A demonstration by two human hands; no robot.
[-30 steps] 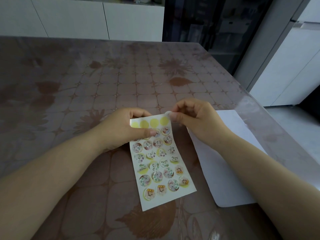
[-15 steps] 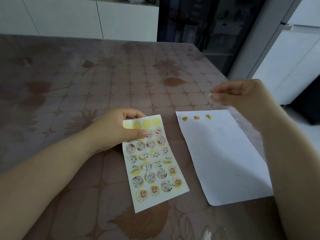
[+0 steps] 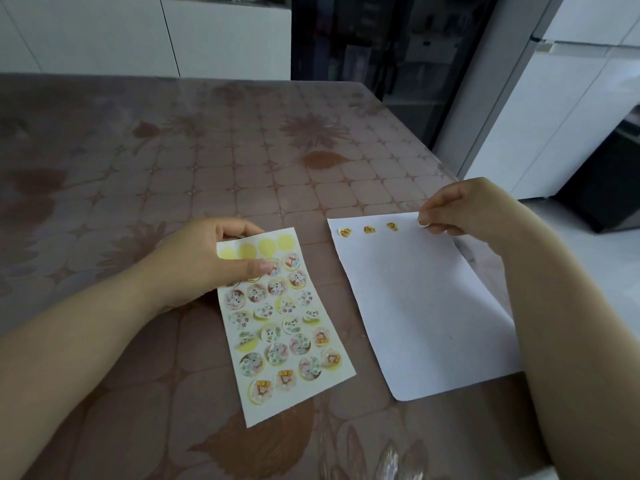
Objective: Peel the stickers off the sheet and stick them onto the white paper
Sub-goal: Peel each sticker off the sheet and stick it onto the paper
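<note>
Tablecloth [image 3: 207,150] of glossy plastic, printed with brown leaves and rounded squares, covers the whole surface. On it lies the sticker sheet [image 3: 287,327], a tall, pale rectangle tilted slightly, its face filled with rows of round, shiny picture stickers. Along its twelve o'clock edge runs a row of four bare yellow circles [image 3: 266,245], flat and matte. The left hand [image 3: 204,261] grips that upper end, thumb laid across the front and fingers curled behind the top edge.

At three o'clock from the sheet, just beside it but apart, lies the white paper [image 3: 426,306], a smooth plain rectangle with a rounded near corner. Three small stickers [image 3: 369,230] with orange markings sit in a line along its twelve o'clock edge. At the paper's one o'clock corner the right hand [image 3: 460,209] pinches a tiny sticker [image 3: 423,223] between thumb and fingertips, the other fingers curled in. Whether that sticker touches the paper cannot be told.
</note>
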